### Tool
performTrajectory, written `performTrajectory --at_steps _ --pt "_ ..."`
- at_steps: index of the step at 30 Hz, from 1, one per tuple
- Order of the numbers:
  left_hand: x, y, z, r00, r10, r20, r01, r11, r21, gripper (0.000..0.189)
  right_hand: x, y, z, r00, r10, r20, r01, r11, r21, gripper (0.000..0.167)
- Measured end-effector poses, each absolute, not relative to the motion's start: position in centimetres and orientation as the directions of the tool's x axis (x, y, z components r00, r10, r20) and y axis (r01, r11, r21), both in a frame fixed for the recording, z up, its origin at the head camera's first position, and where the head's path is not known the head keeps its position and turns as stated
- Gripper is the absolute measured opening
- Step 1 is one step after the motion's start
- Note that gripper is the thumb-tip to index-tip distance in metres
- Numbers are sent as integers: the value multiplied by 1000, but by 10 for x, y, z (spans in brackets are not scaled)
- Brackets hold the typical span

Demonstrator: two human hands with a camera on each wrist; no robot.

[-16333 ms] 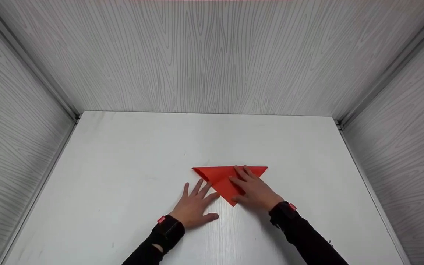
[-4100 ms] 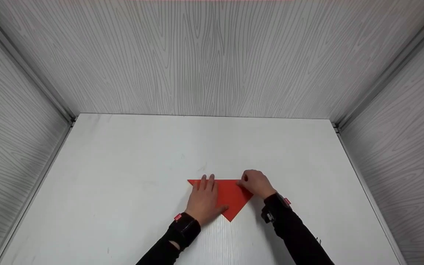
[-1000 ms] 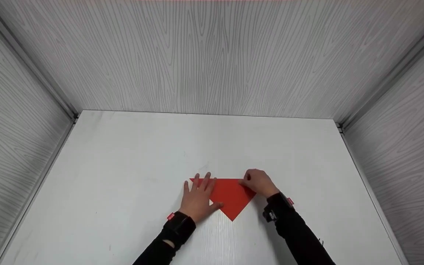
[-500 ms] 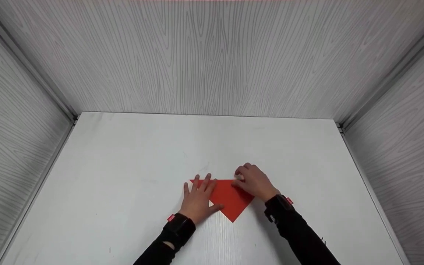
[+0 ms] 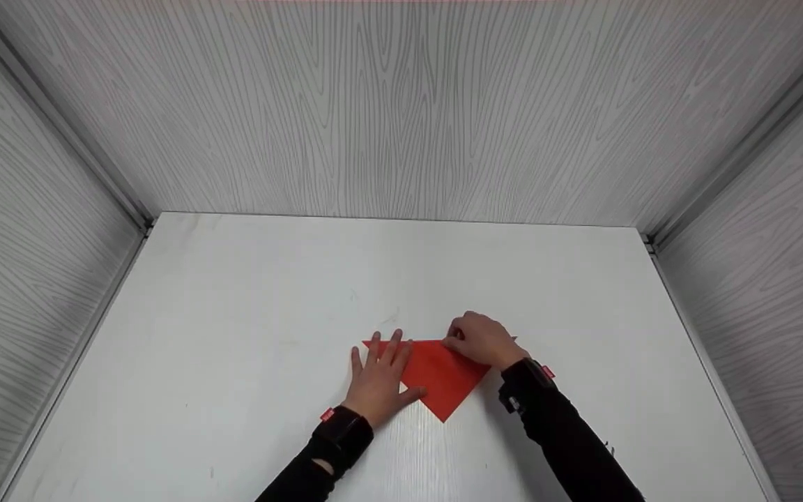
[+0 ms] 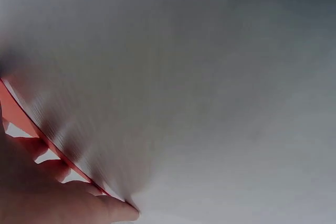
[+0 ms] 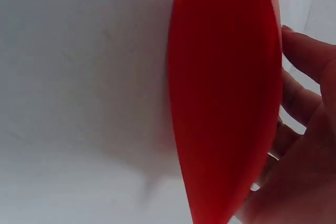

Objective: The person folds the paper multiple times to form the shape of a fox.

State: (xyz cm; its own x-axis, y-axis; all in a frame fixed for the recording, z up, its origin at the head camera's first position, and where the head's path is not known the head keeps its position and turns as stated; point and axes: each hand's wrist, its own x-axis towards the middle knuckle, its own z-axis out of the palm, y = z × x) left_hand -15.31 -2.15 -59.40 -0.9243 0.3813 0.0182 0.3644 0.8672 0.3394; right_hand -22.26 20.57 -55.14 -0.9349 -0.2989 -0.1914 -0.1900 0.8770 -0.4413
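Note:
A red sheet of paper (image 5: 443, 387), folded into a triangle, lies on the white table with its point toward me. My left hand (image 5: 377, 388) rests flat with spread fingers over its left part, the thumb on the lower left edge. Along the top fold my right hand (image 5: 485, 340) is curled, thumb and fingertips pinching the edge right of the middle; it covers much of the right part. In the right wrist view the layers of the paper (image 7: 226, 98) bulge apart. The left wrist view catches only a thin strip of the paper (image 6: 16, 109) beyond the hand.
The white table (image 5: 248, 300) is bounded by a grey wood-grain panel (image 5: 387, 111) at the back and by similar panels at left and right. Both wrists wear black straps.
The right hand has shifted along the top fold, loosening half a second ago and curling again now. The left hand stays in place. Long before, the paper lay farther back with its left end lifted.

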Motion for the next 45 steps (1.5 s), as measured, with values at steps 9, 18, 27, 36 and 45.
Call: performTrajectory --at_steps 9,18,27,36,45 --pt "-153 -18 -584 -915 399 56 401 890 216 96 -220 210 -544 -931 -318 -180 -193 846 -496 6" --pt "-164 -7 -547 -889 417 190 445 884 145 60 -206 214 -526 -932 -357 -57 -271 796 -541 6" --pt "-167 -10 -533 -827 440 349 516 841 164 37 -184 220 -519 -888 -434 151 -454 779 -432 9" --pt "-165 -10 -533 -820 443 363 552 780 295 19 -172 221 -515 -860 -453 235 -510 769 -386 11" --pt "-162 -8 -527 -800 447 401 575 763 297 11 -167 210 -510 -837 -471 279 -547 745 -381 15"
